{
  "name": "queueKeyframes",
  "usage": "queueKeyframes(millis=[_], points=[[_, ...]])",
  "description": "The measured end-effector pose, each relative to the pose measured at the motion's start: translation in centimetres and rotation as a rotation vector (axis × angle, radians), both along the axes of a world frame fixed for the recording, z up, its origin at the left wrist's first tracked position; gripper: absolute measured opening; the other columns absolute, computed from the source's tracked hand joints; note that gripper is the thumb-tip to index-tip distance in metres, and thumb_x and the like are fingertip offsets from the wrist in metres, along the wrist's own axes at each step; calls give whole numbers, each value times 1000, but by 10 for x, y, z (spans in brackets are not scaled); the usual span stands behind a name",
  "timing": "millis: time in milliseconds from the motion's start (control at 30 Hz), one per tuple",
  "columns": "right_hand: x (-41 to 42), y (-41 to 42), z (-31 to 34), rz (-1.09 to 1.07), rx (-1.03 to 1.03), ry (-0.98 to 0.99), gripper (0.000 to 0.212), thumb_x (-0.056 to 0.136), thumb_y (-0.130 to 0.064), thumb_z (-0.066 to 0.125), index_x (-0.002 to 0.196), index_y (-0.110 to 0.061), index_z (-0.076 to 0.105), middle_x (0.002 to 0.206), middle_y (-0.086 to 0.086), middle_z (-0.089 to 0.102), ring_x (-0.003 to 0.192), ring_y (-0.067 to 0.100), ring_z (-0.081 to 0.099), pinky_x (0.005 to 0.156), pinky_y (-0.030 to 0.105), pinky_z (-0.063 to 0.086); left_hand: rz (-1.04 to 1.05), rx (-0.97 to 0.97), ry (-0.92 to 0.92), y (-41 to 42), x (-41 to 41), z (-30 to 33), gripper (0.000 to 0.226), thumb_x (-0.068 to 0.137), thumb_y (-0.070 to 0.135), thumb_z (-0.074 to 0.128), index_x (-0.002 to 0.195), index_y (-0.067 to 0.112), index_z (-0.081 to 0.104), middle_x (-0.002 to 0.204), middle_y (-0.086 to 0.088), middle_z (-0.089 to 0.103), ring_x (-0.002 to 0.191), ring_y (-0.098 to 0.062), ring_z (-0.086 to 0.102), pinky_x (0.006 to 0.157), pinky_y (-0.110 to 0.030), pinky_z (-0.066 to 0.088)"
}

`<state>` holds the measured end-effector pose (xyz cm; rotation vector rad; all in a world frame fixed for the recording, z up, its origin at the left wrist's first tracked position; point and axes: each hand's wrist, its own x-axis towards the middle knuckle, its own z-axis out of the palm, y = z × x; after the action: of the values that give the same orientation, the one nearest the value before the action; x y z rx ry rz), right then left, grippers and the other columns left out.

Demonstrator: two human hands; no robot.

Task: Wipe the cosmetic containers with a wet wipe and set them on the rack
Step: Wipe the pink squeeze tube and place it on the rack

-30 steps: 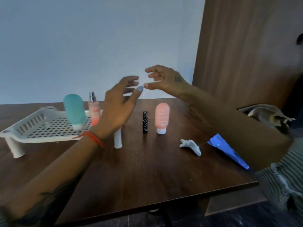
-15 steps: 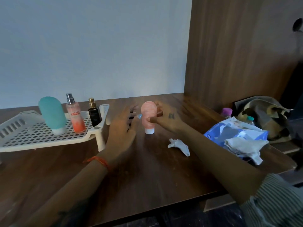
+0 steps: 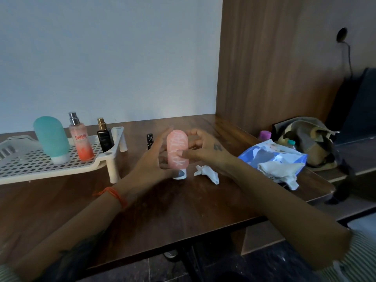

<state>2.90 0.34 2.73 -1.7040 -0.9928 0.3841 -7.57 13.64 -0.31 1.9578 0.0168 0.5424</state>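
Observation:
A pink bottle [image 3: 176, 148] stands cap-down on the wooden table [image 3: 183, 210]. My right hand [image 3: 205, 149] grips it from the right, thumb across its front and fingers curled behind. My left hand [image 3: 150, 162] lies against its left side with fingers nearly straight. A crumpled used wipe [image 3: 207, 173] lies just right of the bottle. The white perforated rack [image 3: 61, 168] at the left carries a teal bottle [image 3: 51, 137], a pink spray bottle [image 3: 81, 139] and a black perfume bottle [image 3: 104, 137]. A small black tube [image 3: 150, 140] stands on the table behind my left hand.
A blue wet-wipe pack [image 3: 256, 154] with a wipe pulled half out [image 3: 278, 171] lies at the table's right edge. Beyond it sit a cloth bag [image 3: 305, 137] and a purple-capped bottle [image 3: 265, 135]. A wooden panel rises behind on the right.
Both hands came down from mid-air to the pink bottle; my right hand has taken hold of it and my left has closed in on its side. The view swung right.

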Motion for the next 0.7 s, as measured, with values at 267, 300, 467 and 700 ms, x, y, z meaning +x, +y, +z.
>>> queueKeyframes(millis=[267, 300, 467, 700], points=[[-13, -31, -3, -314, -442, -738, 24, 86, -28, 62, 105, -13, 65, 95, -1, 63, 88, 16, 57, 77, 25, 45, 19, 39, -9, 5, 1, -2, 104, 62, 0, 83, 135, 48, 26, 126, 3, 53, 98, -21, 64, 77, -28, 57], [-16, -30, -5, -295, -550, -796, 22, 88, -28, 61, 103, -14, 66, 92, -3, 59, 87, 15, 55, 74, 24, 42, 26, 44, -12, 5, 0, -2, 103, 62, 1, 83, 134, 48, 26, 125, 4, 53, 98, -21, 64, 76, -26, 56], [-9, -21, -4, -321, -583, -772, 21, 91, -17, 57, 109, -14, 67, 99, 1, 64, 87, 13, 56, 78, 21, 44, 42, 60, -9, 5, 1, -2, 103, 61, 2, 84, 136, 44, 27, 121, 4, 53, 95, -21, 64, 72, -24, 56], [-7, 8, -4, -446, 319, -940, 21, 76, 6, 66, 96, 1, 71, 92, 7, 70, 84, 3, 61, 81, 4, 41, 62, 64, -19, 6, 4, -4, 99, 58, 5, 87, 129, 44, 30, 111, 8, 60, 92, -16, 66, 75, -32, 58]])
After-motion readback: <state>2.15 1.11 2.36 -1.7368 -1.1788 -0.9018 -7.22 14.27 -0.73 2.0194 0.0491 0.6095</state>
